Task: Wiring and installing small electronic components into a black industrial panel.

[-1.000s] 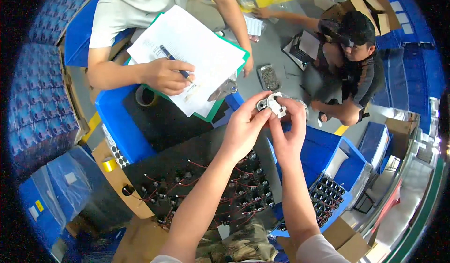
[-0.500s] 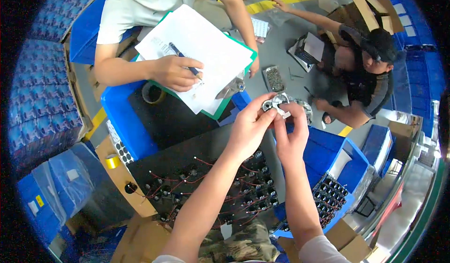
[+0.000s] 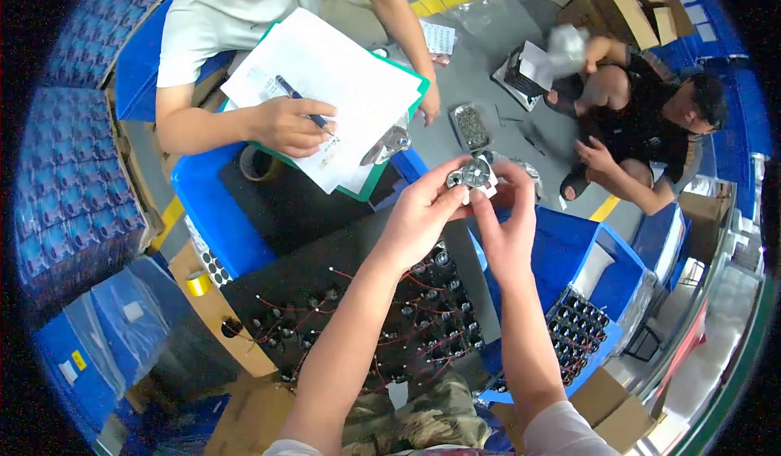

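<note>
1. Well beyond our flat black board (image 3: 272, 287) strewn with red-wired parts (image 3: 466, 324), a crouching co-worker (image 3: 651, 130) now holds up a blurred, whitish bundle (image 3: 568, 48).
2. Our small, rounded, silver-and-white part (image 3: 472, 174) shows more shiny silver than a second ago.
3. Our left hand (image 3: 419, 212) and right hand (image 3: 510, 222) pinch it, past the board's far edge.

The short sleeves (image 3: 565, 432) are white, the trousers (image 3: 443, 419) brown-green camouflage.
</note>
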Demonstrator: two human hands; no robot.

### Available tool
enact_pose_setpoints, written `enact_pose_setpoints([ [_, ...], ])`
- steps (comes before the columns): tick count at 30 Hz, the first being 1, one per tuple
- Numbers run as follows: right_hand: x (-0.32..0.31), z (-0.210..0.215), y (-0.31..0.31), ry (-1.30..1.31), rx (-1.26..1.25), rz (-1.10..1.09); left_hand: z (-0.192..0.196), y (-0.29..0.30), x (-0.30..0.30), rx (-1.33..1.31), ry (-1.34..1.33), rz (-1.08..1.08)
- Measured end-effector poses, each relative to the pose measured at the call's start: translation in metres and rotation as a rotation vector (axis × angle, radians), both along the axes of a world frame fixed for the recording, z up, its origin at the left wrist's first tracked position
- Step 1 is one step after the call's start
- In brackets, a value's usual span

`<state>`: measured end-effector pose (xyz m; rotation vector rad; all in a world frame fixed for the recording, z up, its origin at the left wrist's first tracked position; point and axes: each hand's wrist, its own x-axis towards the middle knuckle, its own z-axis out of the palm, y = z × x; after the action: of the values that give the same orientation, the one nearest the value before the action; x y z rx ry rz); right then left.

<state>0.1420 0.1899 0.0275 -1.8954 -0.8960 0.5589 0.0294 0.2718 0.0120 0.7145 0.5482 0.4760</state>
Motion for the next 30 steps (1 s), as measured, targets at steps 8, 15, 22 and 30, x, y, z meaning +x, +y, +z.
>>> enact_pose_setpoints([
  [8,0.017,0.016,-0.003,0.078,-0.135,0.075,-0.001,-0.004,0.005,-0.046,0.053,-0.058],
  [15,0.025,0.001,-0.004,0.426,0.033,-0.187,0.021,-0.007,0.013,0.546,0.428,0.073],
  [22,0.026,0.006,0.005,0.519,0.084,-0.255,0.011,-0.006,0.013,1.173,0.564,0.223],
  [30,0.026,0.02,0.005,0.59,-0.007,-0.193,0.003,-0.008,0.021,0.748,0.428,0.188],
])
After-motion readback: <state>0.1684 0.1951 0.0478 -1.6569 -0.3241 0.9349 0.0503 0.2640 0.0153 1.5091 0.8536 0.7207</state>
